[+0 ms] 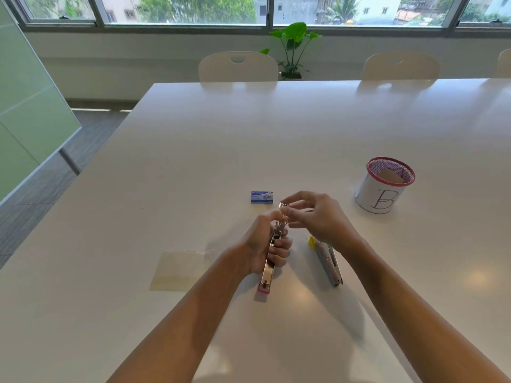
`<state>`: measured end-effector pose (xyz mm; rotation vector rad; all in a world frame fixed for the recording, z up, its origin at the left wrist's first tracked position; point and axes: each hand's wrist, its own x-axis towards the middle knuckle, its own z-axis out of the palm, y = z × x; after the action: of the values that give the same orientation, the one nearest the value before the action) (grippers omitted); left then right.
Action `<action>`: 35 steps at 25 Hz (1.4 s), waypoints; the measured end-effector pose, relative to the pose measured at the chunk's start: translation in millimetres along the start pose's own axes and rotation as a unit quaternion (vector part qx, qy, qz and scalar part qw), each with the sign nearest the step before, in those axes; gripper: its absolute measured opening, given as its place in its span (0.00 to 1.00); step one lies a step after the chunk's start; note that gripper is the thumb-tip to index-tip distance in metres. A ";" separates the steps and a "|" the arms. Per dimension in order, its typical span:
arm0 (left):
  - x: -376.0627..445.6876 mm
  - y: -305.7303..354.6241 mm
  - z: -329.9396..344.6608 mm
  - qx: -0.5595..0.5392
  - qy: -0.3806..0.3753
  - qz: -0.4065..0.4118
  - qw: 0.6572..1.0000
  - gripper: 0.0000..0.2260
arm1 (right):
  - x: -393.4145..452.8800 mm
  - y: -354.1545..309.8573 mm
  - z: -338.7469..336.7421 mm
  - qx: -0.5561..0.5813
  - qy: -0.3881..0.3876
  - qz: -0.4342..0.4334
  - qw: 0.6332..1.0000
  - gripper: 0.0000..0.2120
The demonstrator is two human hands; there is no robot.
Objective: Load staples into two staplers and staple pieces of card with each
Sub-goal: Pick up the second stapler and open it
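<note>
My left hand [266, 247] grips a pink stapler [267, 275] that is swung open, its metal channel pointing away from me. My right hand [312, 217] pinches the stapler's far tip with thumb and fingertips; whether staples are between the fingers is hidden. A second stapler [329, 262] with a yellow end lies on the white table [276, 139] under my right wrist. A small blue staple box [261, 197] lies just beyond both hands. A pale piece of card [177, 270] lies flat to the left of my left forearm.
A red-rimmed mesh cup [384, 186] marked "B", with card pieces inside, stands at the right. White chairs [238, 67] line the far table edge, with a potted plant [294, 48] behind them by the window.
</note>
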<state>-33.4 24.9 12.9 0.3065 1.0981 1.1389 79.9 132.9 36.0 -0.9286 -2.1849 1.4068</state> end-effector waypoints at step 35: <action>-16.3 23.5 11.3 -0.049 0.016 -0.043 0.998 0.19 | -1.1 -5.2 -6.3 -0.056 0.006 0.028 0.998 0.06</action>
<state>-37.5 25.0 43.4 0.1637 1.0700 1.1193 82.9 134.8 43.5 -1.0420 -2.2655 1.3115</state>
